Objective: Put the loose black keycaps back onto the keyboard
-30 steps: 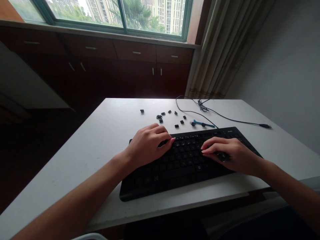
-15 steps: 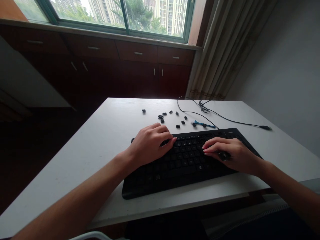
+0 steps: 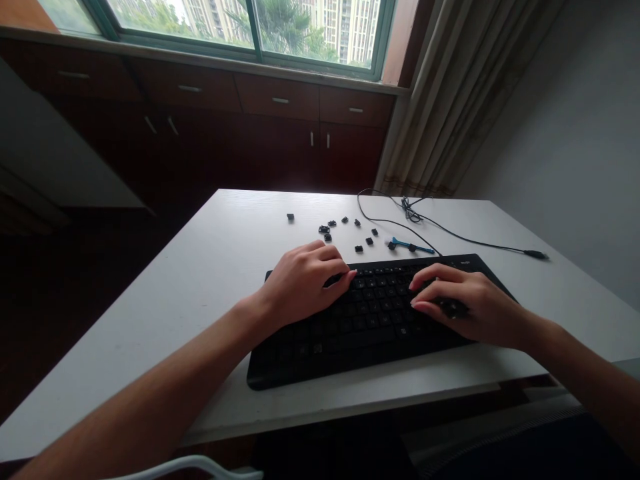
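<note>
Keyboard [image 3: 373, 313] lies under both hands [image 3: 307, 280] [image 3: 470, 293] (curled; whether pinching anything, I cannot tell).

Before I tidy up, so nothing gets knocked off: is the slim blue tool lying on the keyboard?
No, the slim blue tool lies on the white tabletop, just beyond the keyboard.

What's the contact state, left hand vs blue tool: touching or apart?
Apart. The head view shows the left hand over the keyboard, while the blue tool lies beyond the keyboard's far edge, with keyboard and white tabletop visible between them.
</note>
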